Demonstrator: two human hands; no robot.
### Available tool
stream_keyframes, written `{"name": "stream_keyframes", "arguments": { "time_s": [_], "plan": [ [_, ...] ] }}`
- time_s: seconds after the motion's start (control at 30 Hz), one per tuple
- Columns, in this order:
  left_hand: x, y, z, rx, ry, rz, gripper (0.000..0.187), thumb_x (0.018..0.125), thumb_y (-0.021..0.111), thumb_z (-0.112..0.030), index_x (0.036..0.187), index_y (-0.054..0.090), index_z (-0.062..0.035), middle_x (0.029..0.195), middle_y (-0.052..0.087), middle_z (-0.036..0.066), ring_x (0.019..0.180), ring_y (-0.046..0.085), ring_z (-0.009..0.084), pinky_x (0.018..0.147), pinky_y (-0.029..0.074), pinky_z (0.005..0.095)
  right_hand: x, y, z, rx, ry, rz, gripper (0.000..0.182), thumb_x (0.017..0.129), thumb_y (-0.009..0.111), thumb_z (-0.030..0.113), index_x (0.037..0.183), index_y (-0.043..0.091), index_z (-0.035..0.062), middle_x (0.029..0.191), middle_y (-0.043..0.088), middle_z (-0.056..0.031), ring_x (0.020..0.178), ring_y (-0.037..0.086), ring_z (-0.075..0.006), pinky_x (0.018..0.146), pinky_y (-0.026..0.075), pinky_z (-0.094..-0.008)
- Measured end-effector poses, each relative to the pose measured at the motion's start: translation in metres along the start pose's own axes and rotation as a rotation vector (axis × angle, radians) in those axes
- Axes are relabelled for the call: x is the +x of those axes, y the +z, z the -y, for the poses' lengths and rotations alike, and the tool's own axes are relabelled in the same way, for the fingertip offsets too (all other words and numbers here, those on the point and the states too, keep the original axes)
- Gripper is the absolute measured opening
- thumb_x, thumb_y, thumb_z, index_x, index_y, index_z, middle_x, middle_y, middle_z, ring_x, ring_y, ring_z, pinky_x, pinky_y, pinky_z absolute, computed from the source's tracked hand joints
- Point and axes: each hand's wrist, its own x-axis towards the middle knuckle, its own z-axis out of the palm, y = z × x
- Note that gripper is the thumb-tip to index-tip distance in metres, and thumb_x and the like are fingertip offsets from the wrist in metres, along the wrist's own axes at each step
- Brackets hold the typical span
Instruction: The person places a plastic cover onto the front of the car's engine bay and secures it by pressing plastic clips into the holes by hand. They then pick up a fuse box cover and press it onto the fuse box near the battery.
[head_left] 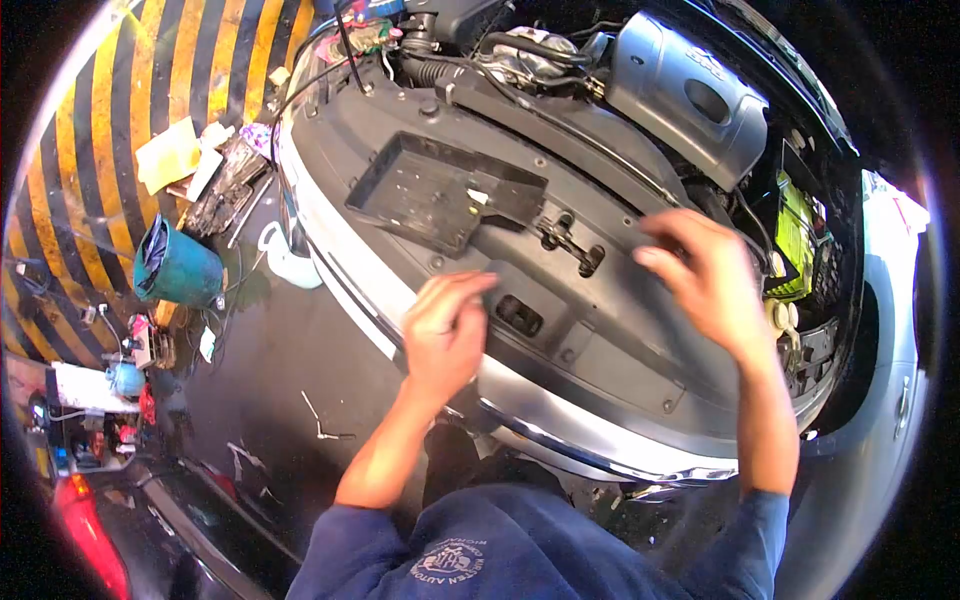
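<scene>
Over the front edge of the car's black plastic cover (pixel 630 350) hovers my left hand (pixel 447 325), its fingers bent together; whether they hold anything is hidden. My right hand (pixel 705 275) is above the right part of the cover, with thumb and fingers apart, slightly blurred and with nothing seen between them. A black tray (pixel 415 190) lies on the cover, farther forward than my left hand, with small bits inside. Between the hands is the hood latch (pixel 570 243). The grey engine cover (pixel 680 95) sits beyond my right hand.
Right of the engine is a battery-like yellow-green box (pixel 793 235). On the left floor stand a teal bucket (pixel 178 265) and a white container (pixel 288 258). A thin tool (pixel 322 420) lies on the dark floor. Another car's red light (pixel 90 530) shows at lower left.
</scene>
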Motion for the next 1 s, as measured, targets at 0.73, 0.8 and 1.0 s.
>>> {"name": "stream_keyframes", "arguments": {
  "time_s": [0.73, 0.8, 1.0],
  "plan": [
    [0.019, -0.063, 0.053, -0.195, 0.119, 0.287, 0.034, 0.077, 0.054, 0.010, 0.103, 0.072, 0.0012, 0.099, 0.072, 0.017, 0.090, 0.069, 0.0325, 0.081, 0.055, 0.0399, 0.123, 0.099, 0.052, 0.179, -0.049, -0.083, 0.022, 0.084, 0.065, 0.009, 0.103, 0.072, 0.0006, 0.098, 0.072, -0.0200, 0.094, 0.070, -0.0384, 0.083, 0.056, -0.0448],
    [0.018, -0.036, 0.037, -0.194, 0.201, 0.402, 0.033, 0.076, 0.058, 0.007, 0.103, 0.073, -0.0024, 0.097, 0.072, 0.015, 0.088, 0.069, 0.0331, 0.078, 0.055, 0.0407, 0.078, 0.065, 0.021, 0.162, 0.171, -0.176, 0.025, 0.087, 0.070, 0.013, 0.109, 0.073, 0.0017, 0.093, 0.074, -0.0156, 0.084, 0.073, -0.0242, 0.077, 0.057, -0.0376],
    [0.019, 0.067, -0.010, -0.057, 0.399, 0.677, 0.031, 0.082, 0.064, -0.006, 0.112, 0.071, -0.0037, 0.110, 0.071, 0.013, 0.107, 0.066, 0.0329, 0.094, 0.049, 0.0443, -0.061, 0.007, -0.101, 0.482, 0.700, -0.381, 0.018, 0.091, 0.074, 0.005, 0.109, 0.073, 0.0018, 0.091, 0.073, -0.0015, 0.073, 0.065, -0.0094, 0.066, 0.052, -0.0244]
  ]
}}
